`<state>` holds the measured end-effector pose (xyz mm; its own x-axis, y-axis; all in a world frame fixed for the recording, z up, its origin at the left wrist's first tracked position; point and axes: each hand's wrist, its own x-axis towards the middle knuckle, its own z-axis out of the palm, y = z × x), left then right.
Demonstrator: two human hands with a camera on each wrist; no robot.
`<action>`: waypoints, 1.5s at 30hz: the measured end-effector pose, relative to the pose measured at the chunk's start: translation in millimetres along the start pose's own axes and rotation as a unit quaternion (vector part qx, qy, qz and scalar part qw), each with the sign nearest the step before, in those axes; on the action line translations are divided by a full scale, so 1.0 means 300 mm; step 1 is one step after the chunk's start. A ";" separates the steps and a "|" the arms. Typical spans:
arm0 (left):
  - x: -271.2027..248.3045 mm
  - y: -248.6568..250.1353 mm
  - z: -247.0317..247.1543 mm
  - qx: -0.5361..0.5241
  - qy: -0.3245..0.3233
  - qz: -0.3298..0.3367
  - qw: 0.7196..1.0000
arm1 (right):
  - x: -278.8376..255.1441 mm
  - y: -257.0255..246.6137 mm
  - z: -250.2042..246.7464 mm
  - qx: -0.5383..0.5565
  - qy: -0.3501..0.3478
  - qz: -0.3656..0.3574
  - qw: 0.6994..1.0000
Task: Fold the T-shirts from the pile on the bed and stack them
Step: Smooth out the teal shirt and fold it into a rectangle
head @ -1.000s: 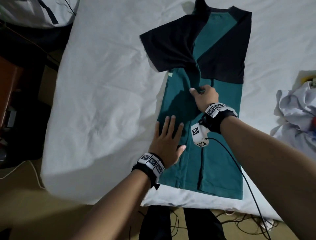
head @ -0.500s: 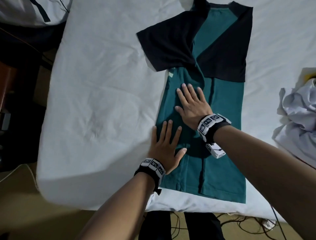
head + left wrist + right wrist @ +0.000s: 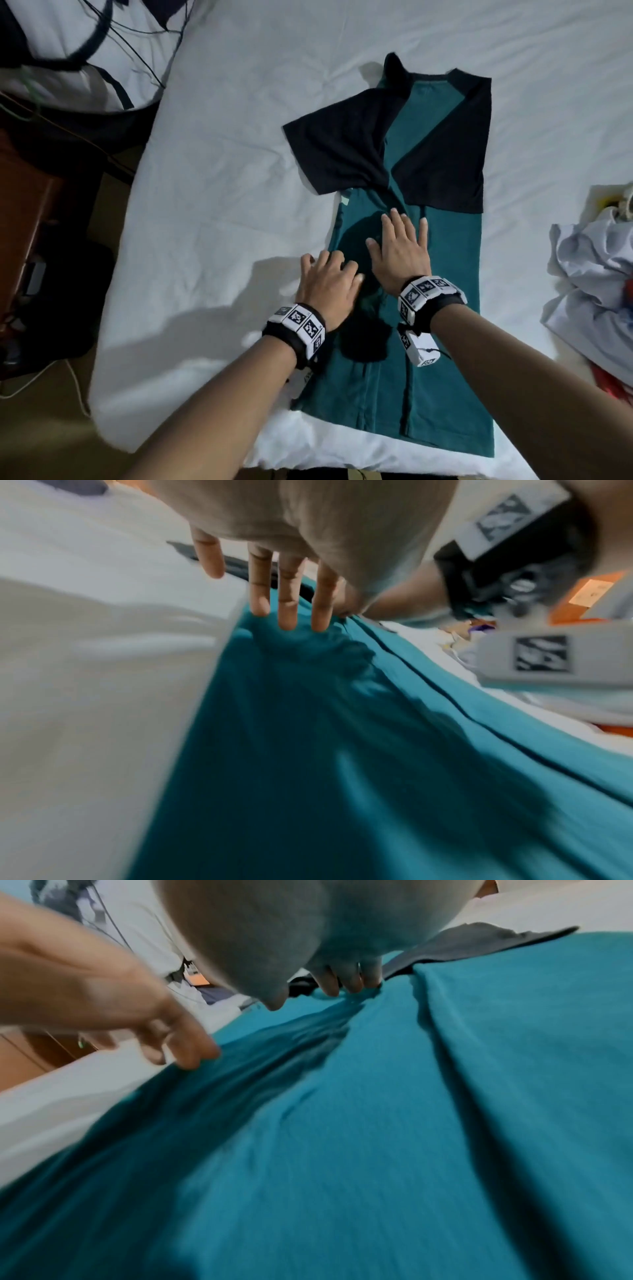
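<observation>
Right now your teal T-shirt (image 3: 442, 329) lies lengthwise on the white bed (image 3: 219, 212), its hem near the bed's front edge and its collar farther from you. Both long sides are folded in toward the middle. Its black right sleeve (image 3: 448, 161) lies flat over the chest, while the black left sleeve (image 3: 339, 150) spreads out over the sheet beyond the shirt's left edge.

Your right hand (image 3: 399, 255) lies palm down on the middle of the shirt, fingers straight and spread, pressing the cloth and holding nothing. Your left hand (image 3: 327, 286) sits just beside it at the shirt's left folded edge. In the left wrist view its fingers (image 3: 287, 599) reach down straight, tips touching the teal cloth close to that edge; in the right wrist view they look slightly bent. You grip nothing with it.

A pile of crumpled pale clothes (image 3: 596, 274) waits on the bed well to your right, apart from the shirt. Another white garment with dark trim (image 3: 85, 68) lies at the far left.
</observation>
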<state>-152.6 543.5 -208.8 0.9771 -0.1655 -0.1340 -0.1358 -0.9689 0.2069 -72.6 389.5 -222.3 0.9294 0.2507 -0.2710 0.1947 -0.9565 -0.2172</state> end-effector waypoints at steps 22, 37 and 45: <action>0.944 -0.467 -0.146 0.017 -0.045 -0.179 0.983 | 0.472 -0.178 -0.048 0.021 0.081 -0.126 0.988; 0.933 -0.100 -0.449 -0.395 0.053 -0.197 0.896 | 0.359 0.159 -0.357 0.154 0.273 0.052 0.948; 0.735 -0.036 -0.174 -0.494 0.001 -0.332 0.804 | 0.212 0.313 -0.306 0.046 0.141 0.061 0.987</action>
<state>73.0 527.0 -190.0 0.7803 0.3292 -0.5318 0.6117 -0.2246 0.7585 33.5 301.9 -173.7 0.9970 0.0710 -0.0311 0.0591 -0.9559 -0.2878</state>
